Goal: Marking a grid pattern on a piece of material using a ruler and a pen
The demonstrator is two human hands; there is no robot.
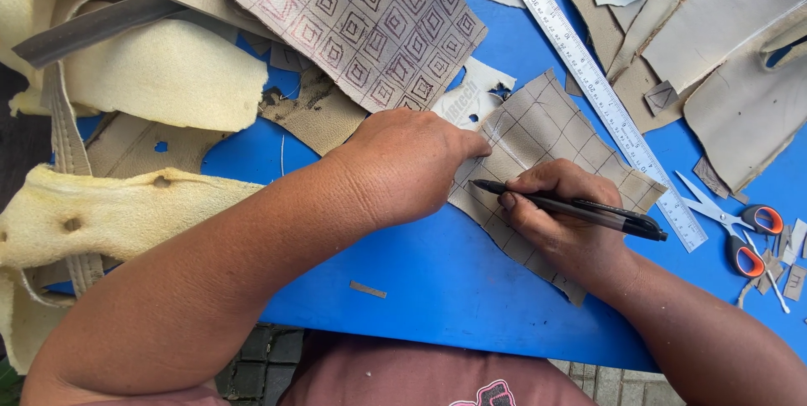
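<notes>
A tan piece of leather [551, 124] marked with a drawn grid lies on the blue table [445, 280]. My left hand [403, 162] presses flat on its left edge, fingertips on the material. My right hand [559, 221] grips a black pen [580, 206], its tip touching the leather just below my left fingertips. The lower part of the piece is hidden under my right hand.
A clear ruler [609, 108] lies diagonally right of the piece. Orange-handled scissors [740, 225] rest at the right edge. A larger piece with drawn squares [361, 19] lies above. Yellow foam [168, 70] and leather scraps [740, 44] crowd the left and top right.
</notes>
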